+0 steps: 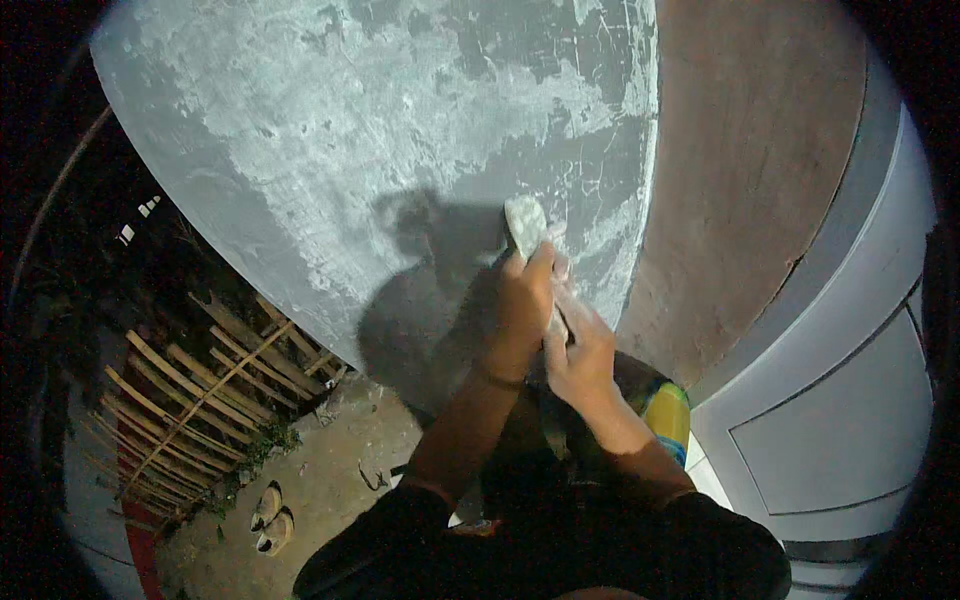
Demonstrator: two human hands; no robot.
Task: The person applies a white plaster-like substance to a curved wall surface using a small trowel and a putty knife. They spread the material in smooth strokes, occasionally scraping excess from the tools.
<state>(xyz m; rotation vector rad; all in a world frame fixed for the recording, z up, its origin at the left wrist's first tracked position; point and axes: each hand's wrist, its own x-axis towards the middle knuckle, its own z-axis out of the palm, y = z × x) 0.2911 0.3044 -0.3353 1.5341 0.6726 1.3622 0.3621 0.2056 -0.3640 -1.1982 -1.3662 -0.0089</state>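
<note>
A grey wall (400, 100) with rough white patches of filler fills the upper middle. My left hand (525, 310) is closed round a putty knife (525, 222), whose pale, rounded blade points up at the wall. Close against it on the right, my right hand (583, 350) has its fingers curled, and they are dusted white. A pale strip shows between its thumb and fingers, but I cannot tell whether it is part of the same tool. The knife's grip is hidden by my hands.
A brown wall panel (750, 150) and a pale panelled door (830, 430) stand to the right. Down on the left are a bamboo fence (200, 400) and a pair of shoes (275, 530) on bare ground (340, 450). My shadow falls on the wall.
</note>
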